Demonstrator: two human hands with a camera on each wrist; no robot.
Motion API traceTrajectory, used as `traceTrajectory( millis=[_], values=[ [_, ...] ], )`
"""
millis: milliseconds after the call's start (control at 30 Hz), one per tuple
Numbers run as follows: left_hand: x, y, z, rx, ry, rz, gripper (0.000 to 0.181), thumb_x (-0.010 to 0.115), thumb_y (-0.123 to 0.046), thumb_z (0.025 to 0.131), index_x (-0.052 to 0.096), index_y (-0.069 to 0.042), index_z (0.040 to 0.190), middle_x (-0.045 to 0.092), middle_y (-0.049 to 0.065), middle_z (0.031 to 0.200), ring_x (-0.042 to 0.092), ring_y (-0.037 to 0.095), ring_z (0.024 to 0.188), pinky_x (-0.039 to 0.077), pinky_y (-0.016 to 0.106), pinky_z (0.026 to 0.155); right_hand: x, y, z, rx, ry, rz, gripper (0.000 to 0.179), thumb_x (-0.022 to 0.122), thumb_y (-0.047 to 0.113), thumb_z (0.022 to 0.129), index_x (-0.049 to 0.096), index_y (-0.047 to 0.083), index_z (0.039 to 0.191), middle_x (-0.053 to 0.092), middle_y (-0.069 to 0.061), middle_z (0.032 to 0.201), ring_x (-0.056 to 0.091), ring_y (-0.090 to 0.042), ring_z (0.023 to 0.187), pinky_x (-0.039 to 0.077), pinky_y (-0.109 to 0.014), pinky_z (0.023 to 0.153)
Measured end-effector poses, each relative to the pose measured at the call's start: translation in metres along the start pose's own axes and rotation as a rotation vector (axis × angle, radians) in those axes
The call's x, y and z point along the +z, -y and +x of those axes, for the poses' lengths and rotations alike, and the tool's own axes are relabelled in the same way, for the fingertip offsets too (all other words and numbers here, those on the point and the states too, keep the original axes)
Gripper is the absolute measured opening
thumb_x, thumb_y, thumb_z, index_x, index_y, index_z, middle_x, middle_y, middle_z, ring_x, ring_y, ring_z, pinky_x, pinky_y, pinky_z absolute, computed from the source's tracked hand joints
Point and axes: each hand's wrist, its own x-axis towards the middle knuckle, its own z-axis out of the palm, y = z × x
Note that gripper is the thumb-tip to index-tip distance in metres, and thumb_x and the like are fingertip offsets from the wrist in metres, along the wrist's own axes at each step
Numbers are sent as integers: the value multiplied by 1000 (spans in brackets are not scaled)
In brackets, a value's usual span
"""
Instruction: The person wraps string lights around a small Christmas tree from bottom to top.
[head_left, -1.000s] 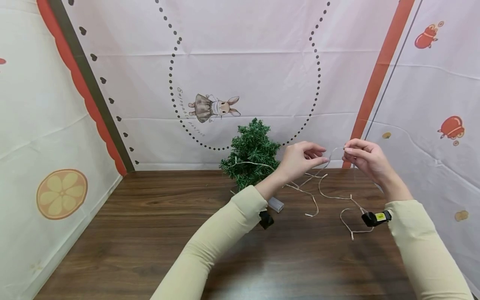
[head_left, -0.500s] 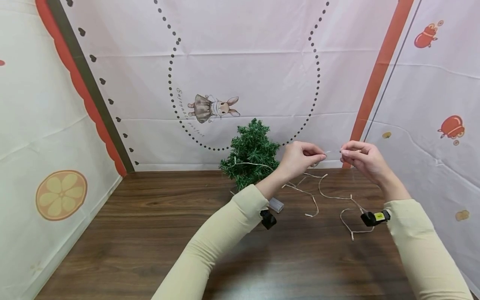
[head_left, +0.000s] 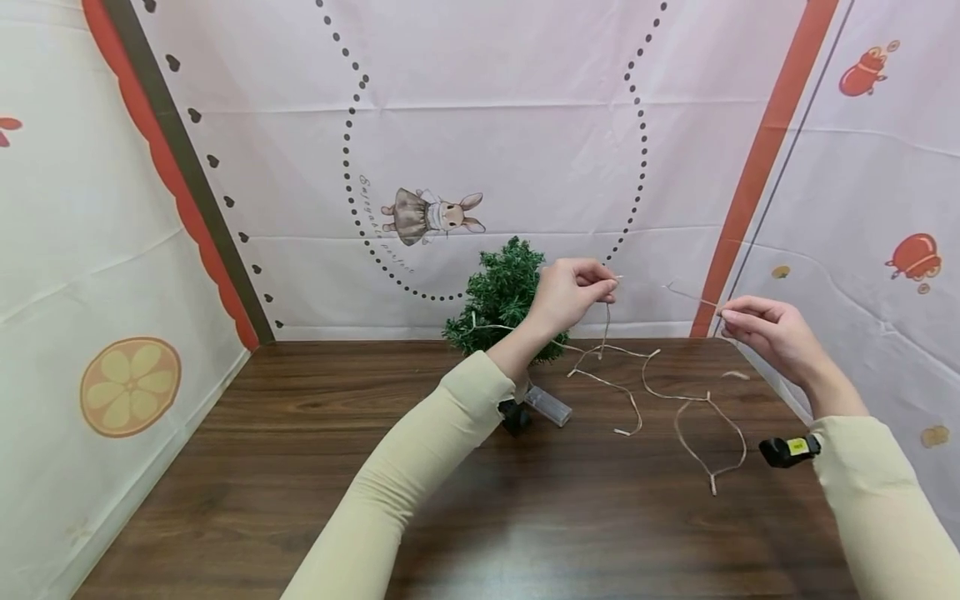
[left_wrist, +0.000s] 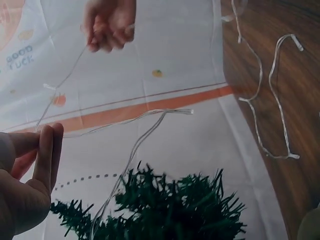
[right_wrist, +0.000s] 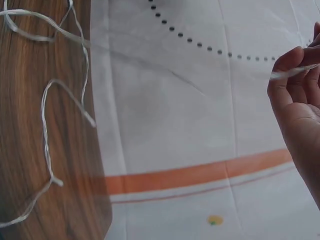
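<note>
A string of fairy lights point(head_left: 708, 397) on thin pale wire runs from a small green artificial Christmas tree point(head_left: 498, 287) across the table. My left hand point(head_left: 573, 292), raised in front of the tree's right side, pinches the wire between thumb and fingertips. A loop hangs from these fingers toward the tabletop. Further right, my right hand point(head_left: 772, 337) pinches another stretch of the same wire. In the left wrist view, the wire point(left_wrist: 75, 67) spans the gap between both hands, with a small bulb point(left_wrist: 49, 86) midway. One strand point(left_wrist: 132, 155) drops to the tree.
A clear battery box point(head_left: 550, 407) lies on the brown wooden table point(head_left: 300, 467) by the tree's base. Loose wire curls point(head_left: 742, 442) spread over the right part. Printed white cloth point(head_left: 525, 167) stands behind and at both sides.
My hands have drawn apart: the left went left and up, the right went right and slightly down. More wire now stretches between them, and a loop hangs below the left hand.
</note>
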Motion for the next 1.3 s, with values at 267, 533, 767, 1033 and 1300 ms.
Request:
traceTrajectory(
  millis=[267, 533, 767, 1033, 1300],
  values=[
    [-15, -5, 0, 43, -115, 36, 9, 63, -10, 91, 71, -7, 93, 72, 10, 85, 70, 8, 69, 54, 17, 60, -21, -4, -17, -7, -29, 27, 33, 36, -14, 95, 67, -6, 102, 70, -7, 97, 66, -11, 83, 55, -22, 78],
    [-23, -13, 4, 40, -126, 35, 11, 59, -10, 93, 69, -7, 96, 71, 11, 88, 71, 11, 74, 39, 17, 46, -43, -14, -38, -21, -60, 131, 35, 33, -15, 96, 66, -8, 103, 70, -10, 100, 66, -15, 84, 55, -25, 78],
    [-36, -20, 12, 21, -136, 11, 10, 59, -10, 94, 67, -7, 97, 70, 9, 89, 71, 8, 75, 36, 17, 45, -55, -21, -49, -56, -76, 183, 36, 31, -12, 97, 66, -8, 104, 68, -11, 92, 65, -16, 80, 55, -26, 78],
    [-53, -23, 21, -18, -175, -51, 8, 60, -9, 93, 67, -6, 95, 70, 12, 91, 71, 10, 76, 39, 17, 49, -60, -22, -53, -44, -88, 156, 35, 32, -11, 97, 66, -7, 104, 68, -9, 91, 64, -15, 81, 54, -25, 77],
    [-69, -22, 27, -33, -278, -167, 8, 63, -6, 90, 67, -2, 95, 69, 17, 94, 72, 19, 79, 53, 18, 62, -62, -25, -57, -34, -125, 196, 35, 32, -11, 98, 67, -7, 102, 69, -10, 91, 66, -16, 81, 55, -26, 78]
  ],
)
